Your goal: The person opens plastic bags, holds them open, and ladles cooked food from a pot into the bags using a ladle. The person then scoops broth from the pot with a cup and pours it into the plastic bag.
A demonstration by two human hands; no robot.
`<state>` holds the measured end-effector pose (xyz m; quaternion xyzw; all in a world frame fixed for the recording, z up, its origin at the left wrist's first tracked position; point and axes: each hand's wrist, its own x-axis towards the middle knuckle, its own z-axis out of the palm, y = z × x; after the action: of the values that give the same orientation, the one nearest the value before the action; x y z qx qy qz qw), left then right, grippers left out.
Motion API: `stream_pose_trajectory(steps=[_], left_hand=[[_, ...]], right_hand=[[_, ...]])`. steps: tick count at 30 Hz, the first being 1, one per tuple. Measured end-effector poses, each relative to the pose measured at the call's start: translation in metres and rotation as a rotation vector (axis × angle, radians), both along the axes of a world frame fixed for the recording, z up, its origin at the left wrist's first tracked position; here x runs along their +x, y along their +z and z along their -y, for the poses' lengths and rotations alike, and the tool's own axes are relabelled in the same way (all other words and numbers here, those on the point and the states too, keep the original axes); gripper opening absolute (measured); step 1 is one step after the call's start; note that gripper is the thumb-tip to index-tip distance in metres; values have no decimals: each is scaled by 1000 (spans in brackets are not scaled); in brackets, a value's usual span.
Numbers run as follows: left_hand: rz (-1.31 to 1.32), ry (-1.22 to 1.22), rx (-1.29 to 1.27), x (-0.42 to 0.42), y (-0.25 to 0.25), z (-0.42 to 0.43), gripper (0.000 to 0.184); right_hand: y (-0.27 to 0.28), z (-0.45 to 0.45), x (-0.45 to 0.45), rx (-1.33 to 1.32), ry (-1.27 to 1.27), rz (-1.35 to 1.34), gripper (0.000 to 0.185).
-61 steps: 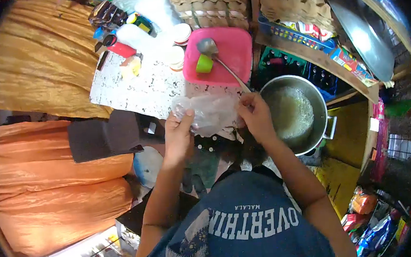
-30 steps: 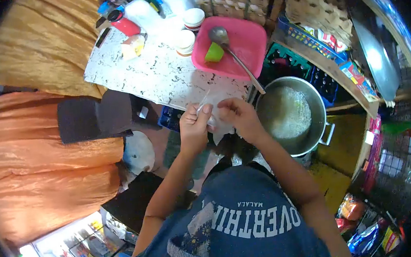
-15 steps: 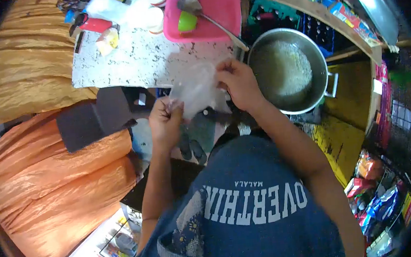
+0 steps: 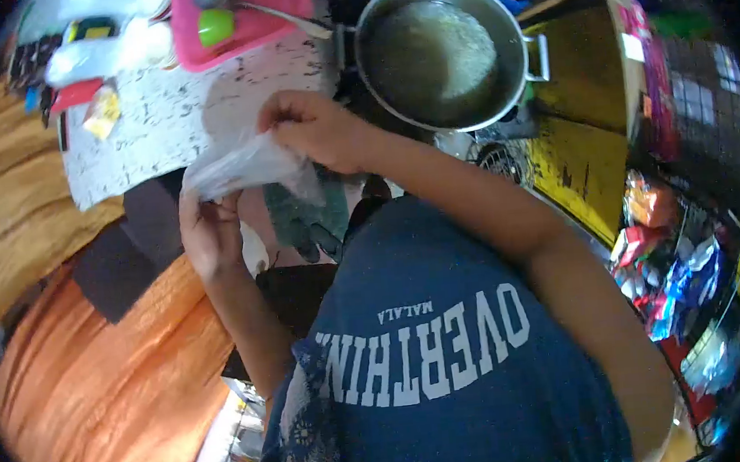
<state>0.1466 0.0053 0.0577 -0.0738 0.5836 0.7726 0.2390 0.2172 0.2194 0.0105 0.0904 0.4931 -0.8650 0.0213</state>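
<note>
A clear plastic bag (image 4: 247,164) is stretched between my two hands, in front of the white speckled table's edge. My left hand (image 4: 212,230) grips its left end, with the fingers partly hidden by the plastic. My right hand (image 4: 314,131) pinches the upper right part of the bag between thumb and fingers. What the bag holds, if anything, cannot be made out. Beyond my right hand stands a large metal pot (image 4: 443,56) with cloudy, foamy liquid in it.
On the table (image 4: 147,153) are a pink tray (image 4: 263,31) with a green cup (image 4: 216,26) and a ladle (image 4: 275,13), a red bottle (image 4: 77,95) and a small yellow packet (image 4: 102,113). Orange cloth (image 4: 104,382) hangs at the left.
The view has turned and shifted, so the table and pot sit further up and left. Both hands still hold the bag, now drawn out to the left and folded narrower.
</note>
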Motion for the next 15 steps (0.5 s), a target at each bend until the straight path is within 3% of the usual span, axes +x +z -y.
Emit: stream_pose_trajectory(steps=[2,3,6,9,12,13,15], left_hand=[[165,36,233,6,0,-5,36],[169,30,231,9,-4,-5,36],[309,-87,481,21,-16,2,37],[305,11,475,35,-12,-7,41],[84,-155,462,38,-18,-8,45],[58,-123,464,39,-15,-9,45],[257,152,219,37,0,-25,43]], right_hand=[[-8,3,2,-78,-59,-113,12],[-10,0,4,-79,-66,-110,12],[-19,-3,8,74,-125,62,13],[-30,-5,7,217,-287,-53,12],[-27,-14,11,462,-116,-113,13],[-22,-22,11,605,-58,-188,14],[1,-50,-6,710,-130,-53,19]])
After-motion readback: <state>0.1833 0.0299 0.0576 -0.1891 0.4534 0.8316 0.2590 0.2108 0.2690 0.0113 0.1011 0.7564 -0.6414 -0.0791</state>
